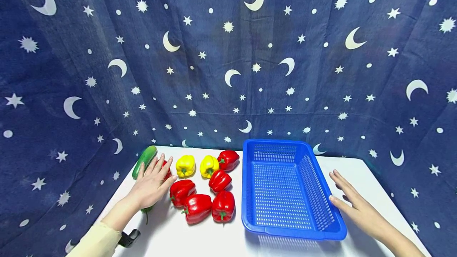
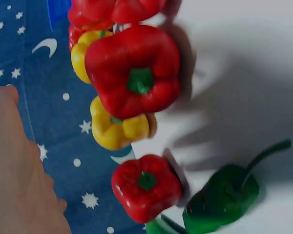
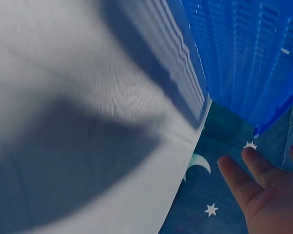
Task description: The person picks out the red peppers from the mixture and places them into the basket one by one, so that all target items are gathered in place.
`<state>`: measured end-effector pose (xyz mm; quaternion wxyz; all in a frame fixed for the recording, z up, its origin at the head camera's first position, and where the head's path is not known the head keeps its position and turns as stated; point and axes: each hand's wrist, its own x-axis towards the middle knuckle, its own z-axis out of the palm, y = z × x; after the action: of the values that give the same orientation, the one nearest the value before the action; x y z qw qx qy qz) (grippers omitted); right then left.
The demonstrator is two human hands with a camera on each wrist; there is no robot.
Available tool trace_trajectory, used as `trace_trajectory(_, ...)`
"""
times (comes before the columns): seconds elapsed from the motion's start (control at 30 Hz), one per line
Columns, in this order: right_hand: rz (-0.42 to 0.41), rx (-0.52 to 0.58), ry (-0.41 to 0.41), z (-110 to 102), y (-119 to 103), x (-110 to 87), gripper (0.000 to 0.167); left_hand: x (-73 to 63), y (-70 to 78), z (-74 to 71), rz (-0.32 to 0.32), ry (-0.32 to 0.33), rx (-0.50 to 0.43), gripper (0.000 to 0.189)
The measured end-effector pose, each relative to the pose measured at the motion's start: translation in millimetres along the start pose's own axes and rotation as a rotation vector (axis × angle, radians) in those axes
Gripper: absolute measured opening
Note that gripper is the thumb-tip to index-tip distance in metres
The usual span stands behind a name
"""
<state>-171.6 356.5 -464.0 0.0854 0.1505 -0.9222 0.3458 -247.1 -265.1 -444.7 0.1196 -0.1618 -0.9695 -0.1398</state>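
My left hand (image 1: 152, 181) hovers palm down with spread fingers over the left end of the table, holding nothing. Partly hidden beneath it are a red bell pepper (image 1: 167, 170) and a dark green pepper (image 2: 219, 201). A green cucumber (image 1: 144, 162) lies just beyond the fingers. Several more red bell peppers (image 1: 198, 208) and two yellow ones (image 1: 185, 165) are spread to the right of that hand. My right hand (image 1: 351, 205), fingers extended, is beside the right rim of a blue plastic basket (image 1: 246, 193); its thumb tip is at the rim, though contact cannot be told.
The basket, with perforated walls and floor, stands on the right half of the white table (image 1: 360, 177). A dark blue curtain (image 1: 214, 70) with moons and stars surrounds the back and sides. By the left wrist shows a black device (image 1: 129, 238).
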Motion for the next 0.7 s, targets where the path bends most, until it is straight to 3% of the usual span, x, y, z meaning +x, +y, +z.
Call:
trace_trajectory(0.37, -0.053, 0.017, -0.004, 7.1, -10.8, -10.8, 0.069, -8.3, 20.6, 1.3, 0.036, -0.057, -0.048, 0.073)
trace_trajectory(0.7, 0.055, 0.066, -0.076, 5.7, -15.0, -20.1, 0.067, -16.0, 43.2, 1.6, 0.097, -0.086, -0.149, 0.071)
